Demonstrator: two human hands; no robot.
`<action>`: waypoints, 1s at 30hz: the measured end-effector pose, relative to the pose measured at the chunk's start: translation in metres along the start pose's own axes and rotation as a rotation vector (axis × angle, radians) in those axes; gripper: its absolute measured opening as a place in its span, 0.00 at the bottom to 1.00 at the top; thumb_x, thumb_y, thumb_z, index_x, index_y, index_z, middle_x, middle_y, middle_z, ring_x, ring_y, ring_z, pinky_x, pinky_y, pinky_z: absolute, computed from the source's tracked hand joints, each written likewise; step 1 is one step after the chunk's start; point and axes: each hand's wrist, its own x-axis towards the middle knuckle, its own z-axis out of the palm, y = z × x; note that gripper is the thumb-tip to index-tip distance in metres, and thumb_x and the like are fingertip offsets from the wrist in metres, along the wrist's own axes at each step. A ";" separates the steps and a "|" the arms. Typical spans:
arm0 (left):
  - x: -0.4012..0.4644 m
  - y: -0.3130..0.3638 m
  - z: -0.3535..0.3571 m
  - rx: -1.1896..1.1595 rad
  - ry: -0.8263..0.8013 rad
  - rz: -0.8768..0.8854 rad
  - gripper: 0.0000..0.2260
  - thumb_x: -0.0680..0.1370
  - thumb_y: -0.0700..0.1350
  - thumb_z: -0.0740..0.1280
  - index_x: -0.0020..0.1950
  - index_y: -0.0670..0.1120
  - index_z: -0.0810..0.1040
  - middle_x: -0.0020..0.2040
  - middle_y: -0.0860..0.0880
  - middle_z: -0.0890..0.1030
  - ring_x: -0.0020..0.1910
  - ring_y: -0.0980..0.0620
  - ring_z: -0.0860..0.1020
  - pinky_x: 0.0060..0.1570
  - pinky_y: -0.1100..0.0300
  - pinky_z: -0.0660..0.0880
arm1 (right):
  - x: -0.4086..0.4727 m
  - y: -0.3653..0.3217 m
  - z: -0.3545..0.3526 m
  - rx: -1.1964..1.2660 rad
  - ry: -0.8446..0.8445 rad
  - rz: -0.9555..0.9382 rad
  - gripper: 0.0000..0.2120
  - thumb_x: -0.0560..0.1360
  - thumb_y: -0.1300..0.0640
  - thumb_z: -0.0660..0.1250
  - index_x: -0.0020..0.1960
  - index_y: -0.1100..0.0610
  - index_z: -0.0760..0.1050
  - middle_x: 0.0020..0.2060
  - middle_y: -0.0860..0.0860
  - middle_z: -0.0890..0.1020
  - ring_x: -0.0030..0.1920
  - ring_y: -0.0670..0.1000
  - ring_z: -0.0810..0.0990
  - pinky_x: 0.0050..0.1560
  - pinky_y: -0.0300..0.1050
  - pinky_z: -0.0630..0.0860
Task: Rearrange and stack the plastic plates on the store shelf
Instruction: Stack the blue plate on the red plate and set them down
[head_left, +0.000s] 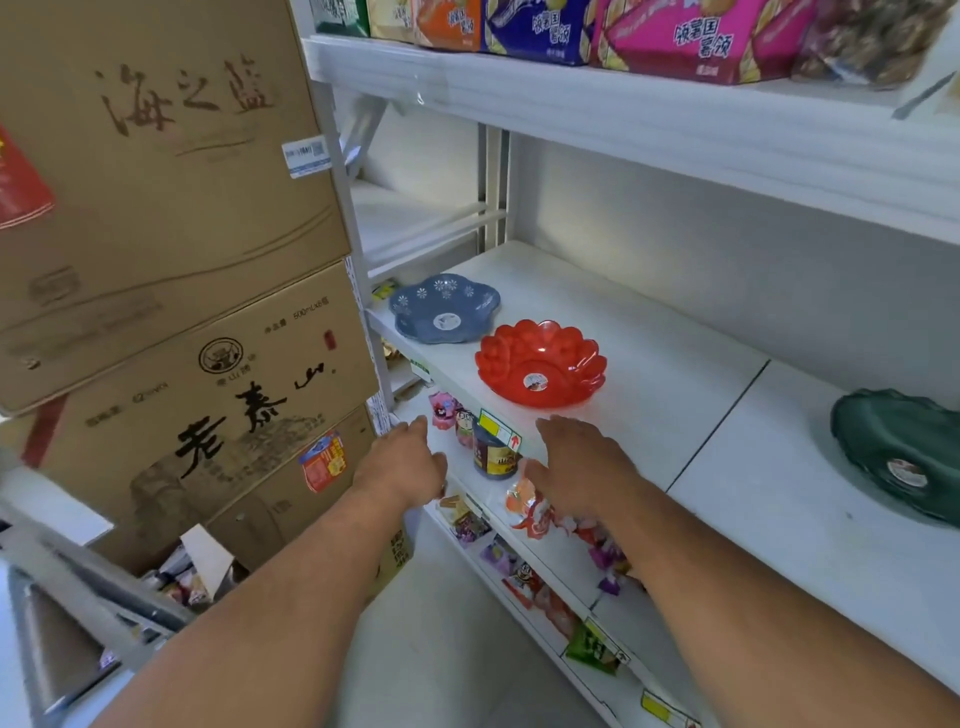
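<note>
Reaching over white shelf (675, 415), left hand (402, 462), right hand (582, 462), fingers spread, holding nothing, cardboard boxes (171, 270) leftward

The top cardboard box (156, 156) at the left edge is showing brushed characters 海之蓝. The lower cardboard box (208, 415) beneath it is carrying 老泰山 in bold black, a round emblem with 泰山 under it, and small print reading 500mL — the rest is blurring out. On the top shelf, the pink snack bag (706, 41) and the blue snack bag (540, 31) are both displaying 领薯国薯领. The price tag (498, 428) on the middle shelf's front edge is showing a red arrow; its print is staying unreadable.
</note>
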 end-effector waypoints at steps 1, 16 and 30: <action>0.008 0.002 -0.002 -0.003 0.006 0.000 0.31 0.81 0.53 0.58 0.81 0.45 0.54 0.78 0.43 0.61 0.75 0.40 0.63 0.72 0.51 0.64 | 0.008 0.001 -0.001 0.003 0.010 0.007 0.33 0.82 0.39 0.55 0.81 0.54 0.54 0.81 0.53 0.58 0.79 0.57 0.58 0.75 0.55 0.60; 0.130 0.003 -0.049 -0.103 0.051 -0.057 0.20 0.78 0.54 0.61 0.67 0.48 0.70 0.67 0.44 0.75 0.63 0.41 0.75 0.60 0.51 0.74 | 0.104 0.024 -0.030 0.046 0.096 0.048 0.32 0.82 0.38 0.53 0.80 0.53 0.56 0.80 0.53 0.60 0.79 0.58 0.58 0.76 0.57 0.59; 0.298 -0.030 -0.070 -0.438 0.099 -0.159 0.22 0.79 0.49 0.65 0.69 0.37 0.71 0.66 0.37 0.76 0.62 0.36 0.76 0.60 0.50 0.73 | 0.179 0.001 -0.019 0.089 0.189 0.259 0.29 0.82 0.43 0.55 0.79 0.55 0.60 0.79 0.54 0.62 0.79 0.57 0.58 0.77 0.52 0.55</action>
